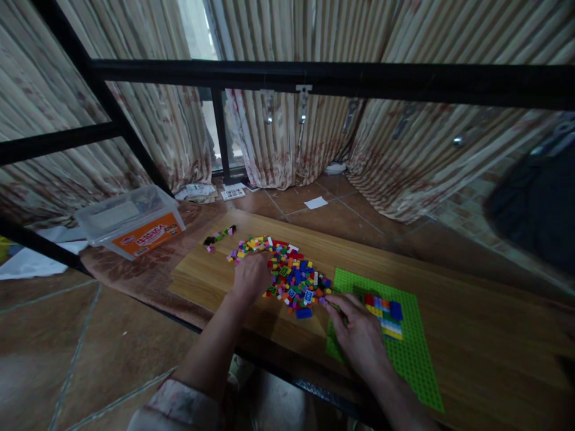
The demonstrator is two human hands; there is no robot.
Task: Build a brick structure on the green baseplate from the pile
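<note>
Loose plastic bricks [291, 275] sit in a big mixed-colour heap on a wood-grain panel [211, 281], just beside a green studded baseplate [417, 359]. Left hand [251, 276] rests on the heap's left side, fingers curled down among the bricks; cannot tell if it pinches anything. Right hand [359, 332] lies over the baseplate's near corner, fingers angled toward the heap's edge and bunched, not spread. Fingertips [335, 304] may hold a small brick, too small to tell.

Done so far: 1 small patch of built bricks [381, 314] on the baseplate, in red, blue, yellow and white. Left: most of the baseplate shows bare studs, and most bricks remain loose in the heap. A short strip of bricks [220, 235] lies apart from the heap, near the panel's far edge.

Around: clear plastic storage box [130, 221] with an orange label on a patterned rug [148, 269], left of the panel. Black metal frame [314, 75] crosses the view, with striped curtains [287, 137] behind it. Tiled floor [90, 341] below. Patterned sleeve [175, 407] at bottom left.
</note>
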